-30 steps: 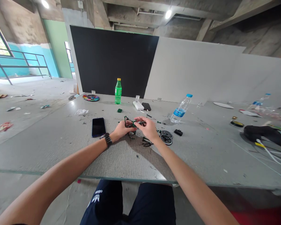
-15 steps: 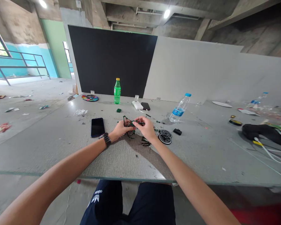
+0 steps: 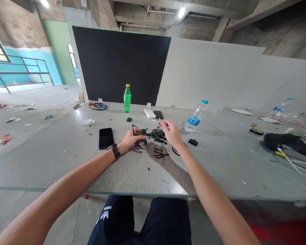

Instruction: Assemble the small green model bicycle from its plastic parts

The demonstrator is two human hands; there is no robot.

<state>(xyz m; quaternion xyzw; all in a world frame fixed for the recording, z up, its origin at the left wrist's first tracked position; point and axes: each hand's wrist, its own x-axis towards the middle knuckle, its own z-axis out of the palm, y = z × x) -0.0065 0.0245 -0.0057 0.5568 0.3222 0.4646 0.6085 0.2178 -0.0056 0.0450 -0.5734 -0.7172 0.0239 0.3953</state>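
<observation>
A small dark green model frame with thin bars is pinched in my left hand, just above the table. My right hand is over the loose parts to its right, thumb and fingertips pressed together; anything between them is too small to make out. Between the hands lie a small spoked wheel and dark thin pieces. Another wheel is partly hidden by my right wrist. Black branching parts lie on the table below.
A phone lies left of my left hand. Behind stand a green bottle and a clear bottle, with a white power bank between them. A small black block is at the right.
My right hand has moved right, away from my left hand and the green frame. The wheel and dark parts between the hands now show. My left hand has stayed nearly in place.
</observation>
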